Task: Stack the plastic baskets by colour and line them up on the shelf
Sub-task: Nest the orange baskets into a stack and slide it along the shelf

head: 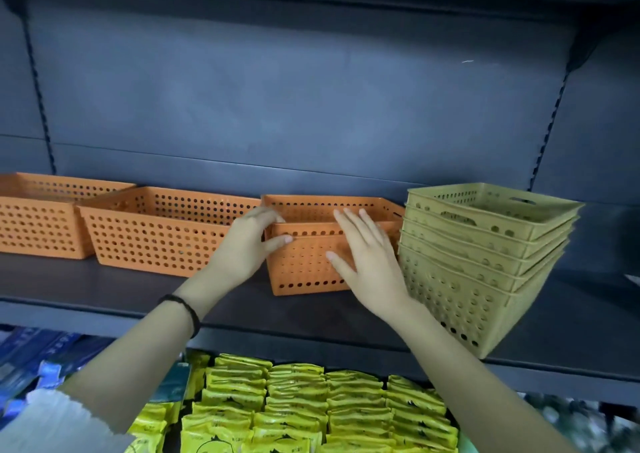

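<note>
On shelf [104, 290] | left hand [249, 245] grips orange stack [304, 265] | right hand [370, 262] flat | green stack [467, 279] just beside

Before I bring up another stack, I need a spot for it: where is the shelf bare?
Bare shelf runs along the front, before the left orange basket and middle orange basket; another patch lies right of the green stack. Crowded: the orange stack, gripped by the left hand, sits tight against the green stack.

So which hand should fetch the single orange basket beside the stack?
Probably left. The left hand grips the orange stack at its left corner, next to that single orange basket; the right hand lies flat nearer the green stack.
</note>
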Available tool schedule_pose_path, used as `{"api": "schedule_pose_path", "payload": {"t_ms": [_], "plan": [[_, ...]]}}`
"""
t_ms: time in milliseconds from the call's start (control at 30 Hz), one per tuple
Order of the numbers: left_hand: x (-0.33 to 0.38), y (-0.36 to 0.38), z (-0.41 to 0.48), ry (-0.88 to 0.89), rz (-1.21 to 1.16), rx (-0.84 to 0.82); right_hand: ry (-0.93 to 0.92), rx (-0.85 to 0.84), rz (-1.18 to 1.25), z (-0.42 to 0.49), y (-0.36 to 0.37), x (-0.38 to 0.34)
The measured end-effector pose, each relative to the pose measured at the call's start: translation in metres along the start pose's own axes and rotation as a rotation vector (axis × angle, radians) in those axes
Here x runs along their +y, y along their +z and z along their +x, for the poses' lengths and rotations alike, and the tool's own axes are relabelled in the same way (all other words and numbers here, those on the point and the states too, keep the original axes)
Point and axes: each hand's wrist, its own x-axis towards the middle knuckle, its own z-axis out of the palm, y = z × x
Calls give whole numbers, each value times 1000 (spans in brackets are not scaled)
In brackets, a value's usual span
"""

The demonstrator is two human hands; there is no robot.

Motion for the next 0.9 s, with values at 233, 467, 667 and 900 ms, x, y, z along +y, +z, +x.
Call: {"api": "schedule_pose_path", "payload": {"t_ms": [233,467,667,900], "plan": [[-31,-28,-6,60,31,-32,-14,64,-88,40,30,-14],[-101,-79,-20,30,278,10,35,155,-150,57,59,-35],[-158,-100,-14,-154,510,-153,63,209,-200,61,71,-41],[-175,-94,21,-99,242,107,99,192,-222,64,68,-42]]}}
